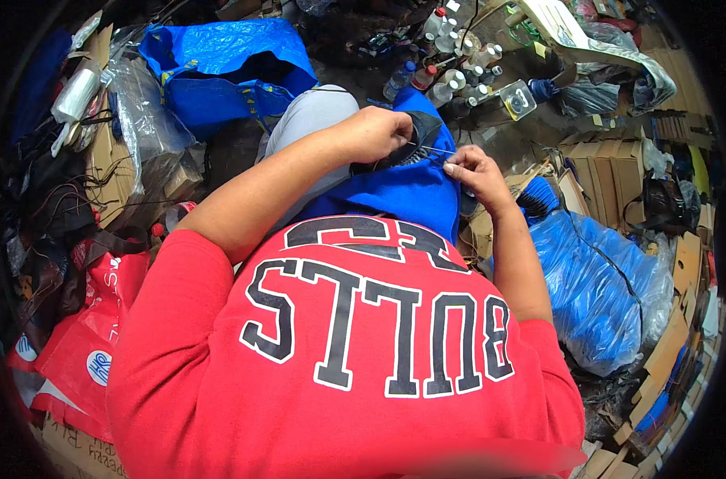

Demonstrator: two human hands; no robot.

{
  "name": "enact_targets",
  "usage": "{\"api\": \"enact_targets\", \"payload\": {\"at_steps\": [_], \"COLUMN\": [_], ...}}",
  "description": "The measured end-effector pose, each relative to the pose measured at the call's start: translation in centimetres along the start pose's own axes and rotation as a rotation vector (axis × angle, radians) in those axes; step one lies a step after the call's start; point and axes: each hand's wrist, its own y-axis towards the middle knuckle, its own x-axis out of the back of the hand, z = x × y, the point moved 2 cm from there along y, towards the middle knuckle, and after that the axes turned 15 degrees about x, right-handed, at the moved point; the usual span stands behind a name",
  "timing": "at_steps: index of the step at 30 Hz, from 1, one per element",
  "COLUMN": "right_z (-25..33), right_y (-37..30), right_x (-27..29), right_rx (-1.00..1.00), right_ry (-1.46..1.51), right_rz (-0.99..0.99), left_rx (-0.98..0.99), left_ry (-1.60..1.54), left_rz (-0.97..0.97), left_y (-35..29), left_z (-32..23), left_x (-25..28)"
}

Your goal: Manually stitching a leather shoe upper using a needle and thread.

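My left hand (pixel 379 134) is closed, its fingertips pressed together at the edge of a dark round object (pixel 407 156) with a ribbed or bristly rim. I cannot tell exactly what this object is. It rests on a blue cloth (pixel 395 190) spread over my lap. Slightly lower and to the right, my right hand (pixel 478 177) pinches one end of a thin, light strand (pixel 436 149), perhaps wire. The strand stretches across to my left fingertips, which hide its other end.
A blue woven bag (pixel 227 68) gapes at the upper left. Several plastic bottles (pixel 451 72) stand ahead. On the right lie a stuffed blue plastic bag (pixel 590 287) and stacked cardboard (pixel 610 172). A red bag (pixel 87 335) sits at the left, near clear plastic wrap (pixel 143 104).
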Motion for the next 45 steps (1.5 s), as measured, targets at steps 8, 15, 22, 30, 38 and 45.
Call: {"api": "enact_targets", "payload": {"at_steps": [8,15,22,30,38,45], "right_z": [2.5,2.8,7.2,6.2,-0.5,7.4], "right_y": [-0.2,2.3,2.5,2.3,-5.3,0.7], "right_x": [3.0,3.5,-2.7,-2.4,9.9,5.1], "right_rx": [0.120,0.297,0.475,0.548,-0.084,0.413], "right_ry": [0.069,-0.748,-1.135,-1.013,-0.130,0.904], "right_rz": [-0.072,-0.225,0.385,0.398,-0.152,-0.371], "left_rx": [-0.033,-0.058,-0.125,-0.194,0.212,-0.175], "left_ry": [0.066,0.247,0.263,0.305,-0.182,-0.932], "left_rz": [0.040,0.046,0.040,0.010,-0.330,-0.236], "left_y": [0.1,0.4,-0.1,-2.4,-11.8,-9.6], "left_z": [-0.8,-1.6,-1.2,-0.7,10.3,-0.2], "left_x": [-0.4,0.0,-0.1,1.4,12.5,13.4]}}
